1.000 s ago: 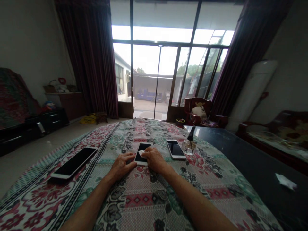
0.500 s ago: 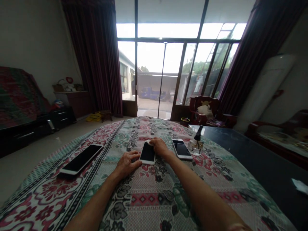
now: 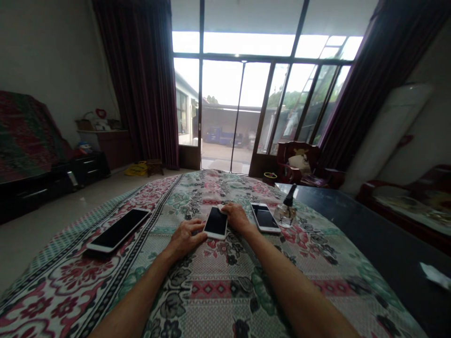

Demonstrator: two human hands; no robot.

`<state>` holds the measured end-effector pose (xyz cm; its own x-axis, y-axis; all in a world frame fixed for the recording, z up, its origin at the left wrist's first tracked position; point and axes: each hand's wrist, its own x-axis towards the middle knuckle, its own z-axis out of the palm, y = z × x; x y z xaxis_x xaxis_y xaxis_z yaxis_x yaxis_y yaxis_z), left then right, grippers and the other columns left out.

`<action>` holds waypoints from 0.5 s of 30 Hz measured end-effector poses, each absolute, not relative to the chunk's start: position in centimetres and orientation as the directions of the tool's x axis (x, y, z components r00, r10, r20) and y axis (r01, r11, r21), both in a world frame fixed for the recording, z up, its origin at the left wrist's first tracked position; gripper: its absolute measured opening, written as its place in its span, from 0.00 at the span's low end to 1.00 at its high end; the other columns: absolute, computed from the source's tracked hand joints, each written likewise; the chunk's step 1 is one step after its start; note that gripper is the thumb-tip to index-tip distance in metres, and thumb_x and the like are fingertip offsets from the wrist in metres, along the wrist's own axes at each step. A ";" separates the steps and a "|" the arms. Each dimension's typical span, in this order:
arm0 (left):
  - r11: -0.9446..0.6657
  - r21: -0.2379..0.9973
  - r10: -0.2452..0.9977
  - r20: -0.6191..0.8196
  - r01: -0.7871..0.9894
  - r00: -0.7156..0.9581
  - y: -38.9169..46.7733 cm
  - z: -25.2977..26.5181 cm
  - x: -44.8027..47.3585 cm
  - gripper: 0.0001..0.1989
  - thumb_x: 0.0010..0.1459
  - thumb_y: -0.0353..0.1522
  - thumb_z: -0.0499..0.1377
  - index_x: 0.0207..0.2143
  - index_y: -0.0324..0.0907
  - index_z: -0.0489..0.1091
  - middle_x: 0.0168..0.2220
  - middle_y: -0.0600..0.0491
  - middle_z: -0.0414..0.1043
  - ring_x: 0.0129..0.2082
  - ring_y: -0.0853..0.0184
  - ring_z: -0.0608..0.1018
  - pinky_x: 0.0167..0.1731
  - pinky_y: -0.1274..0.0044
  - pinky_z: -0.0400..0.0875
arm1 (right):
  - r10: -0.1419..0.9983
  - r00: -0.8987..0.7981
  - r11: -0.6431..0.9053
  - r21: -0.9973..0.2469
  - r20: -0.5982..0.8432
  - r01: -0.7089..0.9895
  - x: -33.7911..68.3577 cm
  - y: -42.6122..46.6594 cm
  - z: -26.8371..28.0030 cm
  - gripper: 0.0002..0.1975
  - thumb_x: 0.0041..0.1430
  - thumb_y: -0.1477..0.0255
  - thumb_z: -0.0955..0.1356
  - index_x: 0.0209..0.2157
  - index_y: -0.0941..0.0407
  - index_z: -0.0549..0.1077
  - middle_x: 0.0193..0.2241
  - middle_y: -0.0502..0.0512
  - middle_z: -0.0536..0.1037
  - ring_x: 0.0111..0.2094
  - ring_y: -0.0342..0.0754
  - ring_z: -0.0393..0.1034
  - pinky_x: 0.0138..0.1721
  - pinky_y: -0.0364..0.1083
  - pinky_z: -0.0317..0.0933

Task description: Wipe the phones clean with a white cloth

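A: Found the phone (image 3: 215,225) where?
B: Flat on the flowered tablecloth (image 3: 207,315), at the dial's centre, screen up, with a hand at either side.
A: And did what with the left hand (image 3: 186,238)?
B: Kept it spread at eight o'clock, with fingers along the phone's left edge and thumb by the near corner. Probably braced that way to stop any sliding on the cloth.
A: And with the right hand (image 3: 236,217)?
B: Pinched a tissue (image 3: 220,207) in the fingertips, over the screen's one o'clock corner. Reached in from the right, seemingly to leave most of the screen uncovered.
A: Saw anything else around?
B: Saw a second phone (image 3: 265,218) at three o'clock, a bottle (image 3: 286,216) just beyond, and a larger phone (image 3: 119,230) at nine, well apart. Perhaps spaced so for elbow room. Noticed a white scrap (image 3: 436,274) just past three, far out on the dark table (image 3: 329,209).
A: Noted any change since a second earlier?
B: Yes: shifted the tissue from mid-screen to the far right corner, baring more screen. Kept the left hand at the same edge. Saw hardly any difference from half a second earlier.
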<state>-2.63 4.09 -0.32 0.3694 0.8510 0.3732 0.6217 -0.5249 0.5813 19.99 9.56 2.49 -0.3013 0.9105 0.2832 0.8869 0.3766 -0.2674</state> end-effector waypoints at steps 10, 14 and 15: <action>-0.544 0.617 0.839 0.408 0.568 0.360 3.5 0.3 -2.3 0.13 0.55 0.37 0.60 0.42 0.48 0.80 0.46 0.52 0.78 0.46 0.60 0.77 0.51 0.71 0.69 | 0.896 -0.307 0.397 -0.267 0.322 0.878 19.6 6.0 2.4 0.18 0.59 0.82 0.62 0.42 0.53 0.79 0.45 0.56 0.78 0.47 0.49 0.68 0.47 0.43 0.58; -0.542 0.608 0.840 0.414 0.580 0.350 3.5 0.1 -2.4 0.13 0.55 0.37 0.60 0.41 0.48 0.80 0.46 0.52 0.78 0.46 0.60 0.77 0.50 0.71 0.70 | 0.896 -0.292 0.387 -0.265 0.334 0.883 19.2 4.8 2.5 0.18 0.60 0.81 0.62 0.43 0.53 0.79 0.45 0.55 0.78 0.48 0.49 0.68 0.47 0.43 0.58; -0.541 0.606 0.840 0.414 0.583 0.350 3.6 0.0 -2.4 0.13 0.55 0.37 0.60 0.41 0.48 0.80 0.46 0.52 0.78 0.46 0.59 0.77 0.51 0.71 0.69 | 0.897 -0.287 0.382 -0.266 0.336 0.885 19.1 4.4 2.5 0.17 0.60 0.81 0.62 0.43 0.53 0.79 0.46 0.55 0.78 0.48 0.49 0.68 0.47 0.43 0.59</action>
